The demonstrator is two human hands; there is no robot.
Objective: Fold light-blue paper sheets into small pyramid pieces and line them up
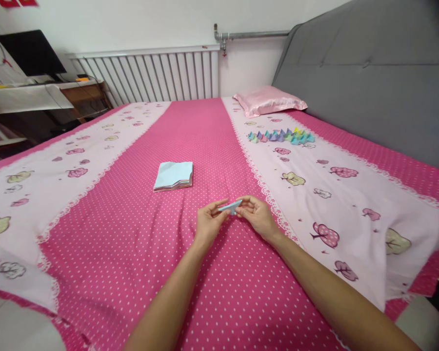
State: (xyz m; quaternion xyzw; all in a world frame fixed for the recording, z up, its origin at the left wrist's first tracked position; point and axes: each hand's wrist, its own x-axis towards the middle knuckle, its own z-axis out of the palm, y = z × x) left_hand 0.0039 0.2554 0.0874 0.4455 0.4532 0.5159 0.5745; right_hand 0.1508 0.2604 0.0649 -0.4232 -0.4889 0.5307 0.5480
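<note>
My left hand [209, 222] and my right hand [258, 215] meet above the pink dotted bedsheet [139, 253]. Both pinch a small folded piece of light blue paper [230, 206] between their fingertips, one hand at each end. A stack of light blue paper squares [174, 175] lies on the sheet ahead and to the left of my hands. Farther off to the right, a row of several folded paper pieces [282, 136] in blue, purple, green and yellow lies on the pale band of the sheet.
A pink satin pillow [269, 100] rests near the grey padded headboard [369, 83] on the right. A white radiator [149, 73] lines the far wall. A desk with a dark monitor [31, 52] stands at the far left.
</note>
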